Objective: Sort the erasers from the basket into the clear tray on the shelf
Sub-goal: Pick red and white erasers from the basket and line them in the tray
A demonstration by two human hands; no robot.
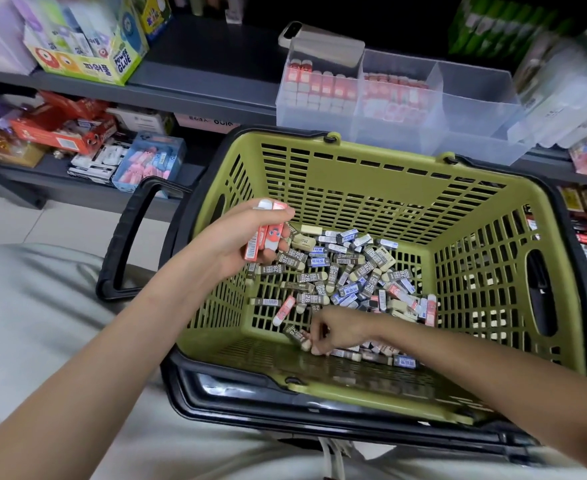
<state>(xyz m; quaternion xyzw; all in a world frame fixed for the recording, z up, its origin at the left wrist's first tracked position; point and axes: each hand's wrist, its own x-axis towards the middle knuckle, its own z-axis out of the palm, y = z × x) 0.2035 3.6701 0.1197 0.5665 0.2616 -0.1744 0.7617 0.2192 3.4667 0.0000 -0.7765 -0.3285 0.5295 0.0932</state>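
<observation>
— What have I got in the left hand point(247, 240)?
— I see it raised over the left side of the olive basket point(371, 161), fingers and thumb curled round a small bunch of red-sleeved erasers point(266, 233). Their white ends stick out above the fingers.
— And my right hand point(340, 332)?
— Down inside the basket, by the near wall. Its fingers curl onto the eraser pile point(354, 268), and the fingertips touch a brown 2B eraser point(297, 337). I cannot tell whether they actually pinch it, because that spot is blurred.
— What's the pile like?
— Mostly brown 2B sleeves and blue ones, loose on the basket floor. A few red ones lie near the right side, and one lies apart toward the left.
— The tray?
— The clear tray point(475, 133) stands on the grey shelf point(198, 95), just behind the basket's far rim. It has three compartments. The left one holds red-sleeved erasers standing in rows, and the middle holds more red ones, jumbled. A beige slab-shaped device point(323, 41) rests across the back of the left compartment.
— Anything else?
— A Power Glue box point(112, 64) sits farther left on the same shelf. The basket's black handle point(125, 237) is folded out to the left.
</observation>
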